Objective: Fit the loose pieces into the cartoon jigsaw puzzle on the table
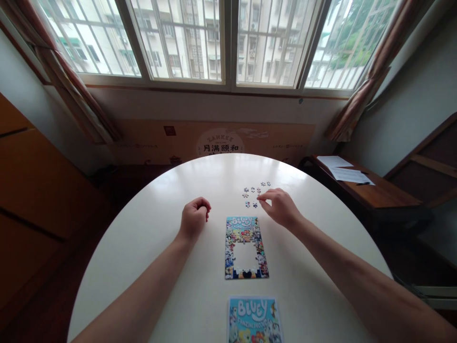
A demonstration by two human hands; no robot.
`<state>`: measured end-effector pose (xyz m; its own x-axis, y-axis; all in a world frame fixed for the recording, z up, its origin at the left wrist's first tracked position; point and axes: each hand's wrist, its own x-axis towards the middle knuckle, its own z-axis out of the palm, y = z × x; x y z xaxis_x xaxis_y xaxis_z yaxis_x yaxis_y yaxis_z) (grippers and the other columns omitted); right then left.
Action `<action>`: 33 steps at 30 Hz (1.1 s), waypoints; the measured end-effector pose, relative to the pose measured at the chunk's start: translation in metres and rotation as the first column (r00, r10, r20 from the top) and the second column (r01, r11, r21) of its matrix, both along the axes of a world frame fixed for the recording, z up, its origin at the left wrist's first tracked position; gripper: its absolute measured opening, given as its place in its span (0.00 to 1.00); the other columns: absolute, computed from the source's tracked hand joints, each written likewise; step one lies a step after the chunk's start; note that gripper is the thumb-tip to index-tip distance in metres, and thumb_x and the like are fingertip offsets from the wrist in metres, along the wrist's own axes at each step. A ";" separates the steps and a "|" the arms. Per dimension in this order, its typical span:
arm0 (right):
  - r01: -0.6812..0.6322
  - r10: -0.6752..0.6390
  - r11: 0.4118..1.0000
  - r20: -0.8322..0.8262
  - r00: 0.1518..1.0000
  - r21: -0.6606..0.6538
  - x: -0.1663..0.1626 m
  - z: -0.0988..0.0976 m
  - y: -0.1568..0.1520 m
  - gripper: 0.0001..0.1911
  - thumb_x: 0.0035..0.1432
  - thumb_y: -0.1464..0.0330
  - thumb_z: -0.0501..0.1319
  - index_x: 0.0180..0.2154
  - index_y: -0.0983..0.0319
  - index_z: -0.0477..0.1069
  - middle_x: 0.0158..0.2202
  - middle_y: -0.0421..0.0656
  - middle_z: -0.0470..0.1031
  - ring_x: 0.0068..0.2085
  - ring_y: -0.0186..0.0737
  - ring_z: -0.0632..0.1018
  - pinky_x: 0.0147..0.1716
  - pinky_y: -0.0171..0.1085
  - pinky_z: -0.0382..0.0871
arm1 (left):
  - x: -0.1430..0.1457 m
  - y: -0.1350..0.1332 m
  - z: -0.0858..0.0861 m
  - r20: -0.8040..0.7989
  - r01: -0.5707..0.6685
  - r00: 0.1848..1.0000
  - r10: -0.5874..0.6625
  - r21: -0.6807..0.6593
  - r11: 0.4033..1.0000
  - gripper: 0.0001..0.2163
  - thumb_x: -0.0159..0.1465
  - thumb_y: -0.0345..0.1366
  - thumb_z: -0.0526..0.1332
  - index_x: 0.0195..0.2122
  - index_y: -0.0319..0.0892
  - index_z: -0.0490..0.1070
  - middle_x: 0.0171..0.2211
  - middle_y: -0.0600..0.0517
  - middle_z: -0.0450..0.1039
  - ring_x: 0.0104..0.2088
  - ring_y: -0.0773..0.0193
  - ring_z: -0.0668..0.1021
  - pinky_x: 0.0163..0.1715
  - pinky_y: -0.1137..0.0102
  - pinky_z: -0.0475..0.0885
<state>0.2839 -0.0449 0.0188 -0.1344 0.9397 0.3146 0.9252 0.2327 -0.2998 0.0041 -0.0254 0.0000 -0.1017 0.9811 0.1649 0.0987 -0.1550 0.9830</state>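
Observation:
A jigsaw puzzle (229,247), joined around its edges and top with a white gap in its middle, lies flat on the round white table (143,247). Beyond it are several loose puzzle pieces (246,190), spread in a small group. My right hand (280,206) reaches in from the right, thumb and forefinger pinched together at a small puzzle piece at the group's right side; the fingertips mostly cover it. To the left of the puzzle, my left hand (194,216) rests on the table in a loose fist, with no object showing in it.
Near the table's front edge lies a picture sheet (254,317) marked "Bluey", cut off by the frame. A wooden side table (389,190) with papers (352,175) stands at the right. Behind are a printed board (285,138) and barred windows.

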 end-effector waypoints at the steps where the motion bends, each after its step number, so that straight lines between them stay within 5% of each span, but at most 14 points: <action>1: 0.004 -0.002 0.999 0.026 1.000 -0.041 -0.008 0.005 0.007 0.14 0.65 0.69 0.58 0.43 0.55 0.83 0.46 0.41 0.82 0.50 0.45 0.77 0.53 0.41 0.66 | 0.000 0.000 -0.001 0.000 0.001 1.000 -0.001 0.004 1.000 0.06 0.43 0.32 0.53 0.21 0.41 0.68 0.15 0.57 0.64 0.17 0.70 0.65 0.15 0.77 0.59; 7: 0.135 -0.117 0.971 0.103 0.988 -0.197 -0.036 0.014 0.047 0.11 0.62 0.65 0.61 0.35 0.57 0.84 0.36 0.45 0.83 0.40 0.45 0.80 0.39 0.38 0.68 | 0.000 0.001 -0.002 -0.016 0.014 1.000 -0.014 0.018 1.000 0.07 0.43 0.32 0.52 0.21 0.41 0.68 0.16 0.57 0.64 0.17 0.69 0.66 0.15 0.76 0.59; 15: 0.199 -0.157 0.942 0.168 0.973 -0.269 -0.044 0.017 0.057 0.09 0.58 0.63 0.65 0.32 0.59 0.83 0.35 0.48 0.82 0.41 0.47 0.80 0.39 0.39 0.67 | 0.001 -0.001 -0.001 -0.023 0.031 0.999 -0.031 0.009 0.999 0.08 0.42 0.32 0.52 0.21 0.42 0.69 0.15 0.57 0.63 0.17 0.69 0.66 0.15 0.76 0.59; 22: 0.194 -0.192 0.897 0.046 0.980 -0.396 -0.043 0.020 0.067 0.04 0.50 0.67 0.69 0.31 0.60 0.82 0.32 0.46 0.81 0.38 0.45 0.79 0.34 0.37 0.67 | 0.002 -0.001 -0.002 -0.040 0.038 0.998 -0.038 0.007 0.999 0.08 0.42 0.32 0.51 0.21 0.42 0.68 0.15 0.57 0.63 0.17 0.68 0.66 0.15 0.75 0.59; 28: 0.017 -0.140 0.873 -0.216 0.966 -0.488 -0.032 0.037 0.058 0.11 0.54 0.63 0.68 0.35 0.63 0.81 0.34 0.46 0.81 0.33 0.37 0.78 0.28 0.33 0.66 | 0.000 -0.002 -0.002 -0.079 0.051 0.996 -0.048 0.031 0.998 0.07 0.44 0.31 0.52 0.21 0.42 0.69 0.16 0.56 0.63 0.18 0.68 0.67 0.17 0.74 0.61; 33: -0.267 -0.033 0.791 -0.474 0.880 -0.551 -0.023 0.060 0.007 0.11 0.53 0.60 0.68 0.34 0.61 0.79 0.33 0.44 0.80 0.31 0.33 0.76 0.21 0.29 0.57 | 0.006 -0.021 0.019 -0.294 0.213 0.943 -0.158 0.163 0.964 0.10 0.52 0.29 0.56 0.29 0.41 0.77 0.27 0.50 0.76 0.25 0.65 0.74 0.23 0.73 0.67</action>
<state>0.2608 -0.0374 0.0790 -0.2453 0.9398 -0.2380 0.6346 -0.0300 -0.7723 0.0096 -0.0467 0.0188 0.1552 0.9258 0.3448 0.3134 -0.3771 0.8715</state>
